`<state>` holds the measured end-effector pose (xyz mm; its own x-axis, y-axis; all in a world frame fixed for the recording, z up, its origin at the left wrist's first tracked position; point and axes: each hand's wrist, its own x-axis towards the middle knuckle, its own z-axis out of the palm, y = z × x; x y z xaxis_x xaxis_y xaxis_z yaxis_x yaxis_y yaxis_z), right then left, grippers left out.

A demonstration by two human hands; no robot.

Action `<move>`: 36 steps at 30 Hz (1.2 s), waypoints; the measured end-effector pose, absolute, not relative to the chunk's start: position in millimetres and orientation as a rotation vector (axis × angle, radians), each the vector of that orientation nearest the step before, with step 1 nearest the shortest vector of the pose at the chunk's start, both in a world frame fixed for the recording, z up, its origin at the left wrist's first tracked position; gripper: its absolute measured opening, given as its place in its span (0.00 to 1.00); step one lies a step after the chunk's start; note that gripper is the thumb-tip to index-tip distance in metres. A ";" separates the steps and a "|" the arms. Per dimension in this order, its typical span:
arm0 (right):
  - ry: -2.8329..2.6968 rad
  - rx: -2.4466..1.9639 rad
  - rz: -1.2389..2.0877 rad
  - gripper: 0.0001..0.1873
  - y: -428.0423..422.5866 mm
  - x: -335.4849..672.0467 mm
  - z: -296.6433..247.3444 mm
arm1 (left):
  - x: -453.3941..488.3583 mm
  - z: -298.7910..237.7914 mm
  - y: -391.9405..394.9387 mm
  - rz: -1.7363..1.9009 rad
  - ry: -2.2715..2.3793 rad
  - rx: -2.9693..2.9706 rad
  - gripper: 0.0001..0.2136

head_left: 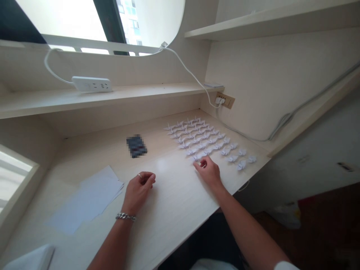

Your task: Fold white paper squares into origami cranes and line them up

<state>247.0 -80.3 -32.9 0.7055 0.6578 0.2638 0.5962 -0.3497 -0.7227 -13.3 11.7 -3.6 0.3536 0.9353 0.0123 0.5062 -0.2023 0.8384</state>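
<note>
Right hand (pixel 208 170) at a folded paper crane (pixel 196 158), left hand (pixel 142 185) loosely closed over the desk (pixel 168 212).
Both forearms slant inward across the desk's near edge. The left hand is curled, thumb against forefinger, with nothing seen in it; white sheets (pixel 87 198) lie to its left, and open desktop stretches between the hands. The right hand's bent fingers reach the crane at the near end of the rows; whether they pinch it, I cannot tell. Beyond, more paper cranes (pixel 204 143) stand toward the far right, below the shelf (pixel 135 93).
</note>
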 end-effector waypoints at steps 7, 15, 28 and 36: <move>-1.392 -1.904 0.285 0.13 -90.9 201.5 -34.6 | -27.0 13.2 15.0 0.381 1.393 2.143 0.12; -1.777 -1.860 0.319 0.17 -46.8 145.8 -27.1 | -52.4 16.9 7.9 0.294 1.536 2.183 0.09; -1.839 -1.693 0.451 0.18 -3.2 116.7 -26.0 | -163.5 45.0 34.4 0.262 2.124 1.981 0.20; -1.843 -1.557 0.619 0.19 -4.3 128.1 -28.0 | -173.3 34.4 44.0 -0.035 2.184 2.029 0.36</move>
<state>128.1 -4.3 -28.0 -0.0944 0.9810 0.1693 0.6798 0.1878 -0.7089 -173.3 44.0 34.4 -0.0669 0.9889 -0.1327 0.9926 0.0794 0.0915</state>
